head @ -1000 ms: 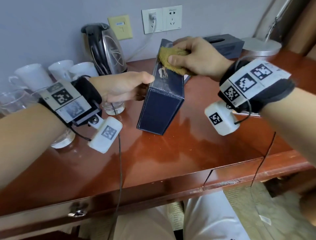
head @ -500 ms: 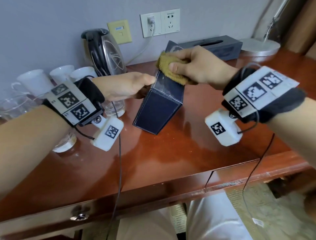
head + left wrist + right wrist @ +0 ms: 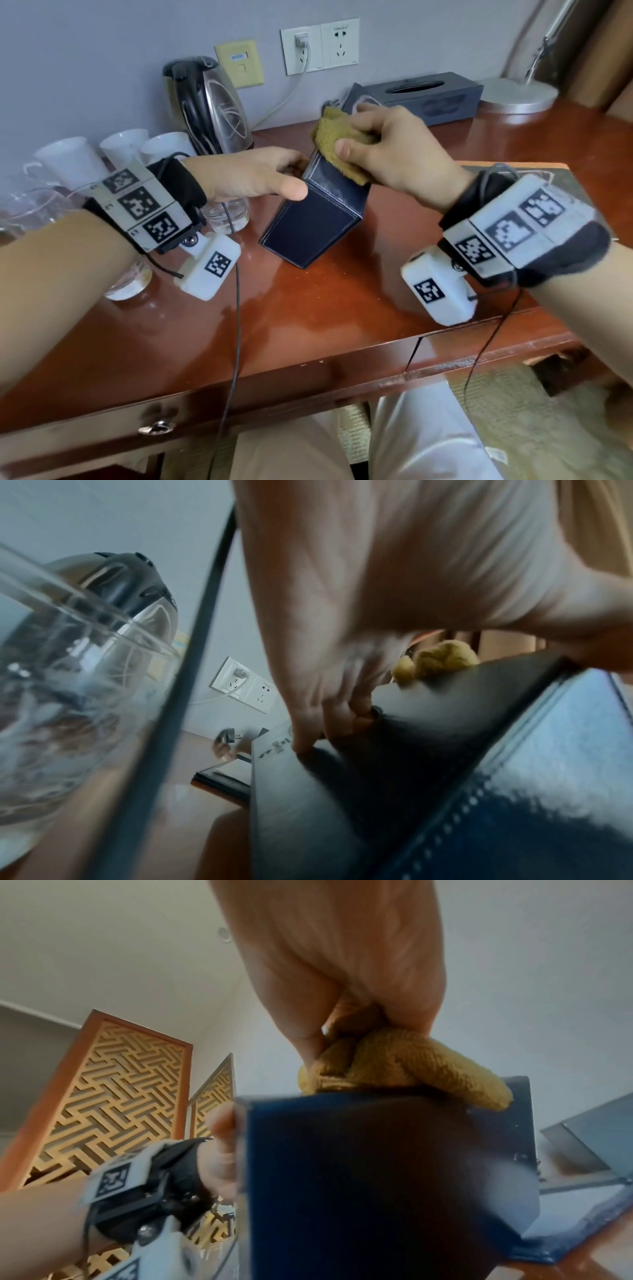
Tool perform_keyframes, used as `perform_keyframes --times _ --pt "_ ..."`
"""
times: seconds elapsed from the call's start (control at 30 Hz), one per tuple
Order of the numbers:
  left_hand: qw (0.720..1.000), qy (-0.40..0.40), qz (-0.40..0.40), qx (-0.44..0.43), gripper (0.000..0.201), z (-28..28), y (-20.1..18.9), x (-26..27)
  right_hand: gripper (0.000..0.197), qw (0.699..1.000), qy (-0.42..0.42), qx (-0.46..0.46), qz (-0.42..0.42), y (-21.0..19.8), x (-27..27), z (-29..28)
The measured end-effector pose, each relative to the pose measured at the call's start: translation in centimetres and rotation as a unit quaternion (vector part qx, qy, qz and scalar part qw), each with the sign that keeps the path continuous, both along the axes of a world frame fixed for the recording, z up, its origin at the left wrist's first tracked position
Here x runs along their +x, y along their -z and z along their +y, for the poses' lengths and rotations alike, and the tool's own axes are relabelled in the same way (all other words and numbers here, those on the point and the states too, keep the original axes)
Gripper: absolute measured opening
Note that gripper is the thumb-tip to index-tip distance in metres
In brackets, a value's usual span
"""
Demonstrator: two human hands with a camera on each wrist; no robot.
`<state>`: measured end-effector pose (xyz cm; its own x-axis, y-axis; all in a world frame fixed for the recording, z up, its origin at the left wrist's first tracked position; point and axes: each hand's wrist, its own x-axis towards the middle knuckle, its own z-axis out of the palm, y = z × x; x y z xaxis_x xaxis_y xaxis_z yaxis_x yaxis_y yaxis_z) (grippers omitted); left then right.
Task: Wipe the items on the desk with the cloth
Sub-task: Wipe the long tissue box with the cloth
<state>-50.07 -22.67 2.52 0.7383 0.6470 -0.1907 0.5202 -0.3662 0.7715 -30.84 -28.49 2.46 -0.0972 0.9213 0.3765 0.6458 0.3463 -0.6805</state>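
Both hands grip: left hand [image 3: 253, 176] clasps the tilted box [image 3: 318, 219], right hand [image 3: 394, 150] pinches the cloth [image 3: 337, 144].

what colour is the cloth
Mustard yellow; the cloth shows best in the right wrist view.

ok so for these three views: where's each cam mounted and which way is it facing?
Head: worn on the head, looks forward and down at the desk; both forearms, left hand, right hand show.
Left wrist: under the left wrist, looks along the fingers gripping the blue box; the glass is close.
Right wrist: under the right wrist, looks up along the hand at the cloth; the left wristband shows.
All share box and cloth.
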Motion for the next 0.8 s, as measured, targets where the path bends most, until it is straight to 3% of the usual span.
perform_keyframes --times 0.13,0.23,0.27,0.37,0.47,0.67,0.8 --pt "0.997 -0.001 0.01 0.075 0.083 -0.3 0.0 -0.2 0.027 0.997 -0.059 0.023 0.033 0.3 -1.6 -2.1" --pt "0.997 -0.012 0.003 0.07 0.059 -0.5 0.0 -0.3 0.029 0.994 -0.087 0.072 0.003 0.7 -2.7 -3.7" --pt "0.997 -0.011 0.012 0.076 0.06 -0.6 -0.1 -0.3 0.028 0.995 -0.078 0.068 0.002 0.6 -2.7 -3.4" --pt "0.994 0.023 0.029 0.1 0.077 -1.1 -0.2 -0.2 0.024 1.0 -0.013 0.022 -0.005 -0.1 -1.7 -0.8" --pt "0.993 0.021 0.022 0.112 0.115 -0.2 -0.1 -0.3 0.026 0.999 0.035 -0.019 0.001 -0.3 -0.7 0.2" --pt "0.996 0.034 0.026 0.083 0.09 -0.1 -0.1 -0.3 0.032 0.995 -0.094 -0.006 0.027 0.9 -1.1 -3.9" --pt "0.995 0.039 0.025 0.092 0.097 -0.2 -0.2 -0.4 0.021 0.997 -0.075 -0.014 0.013 0.1 -0.9 -0.9"
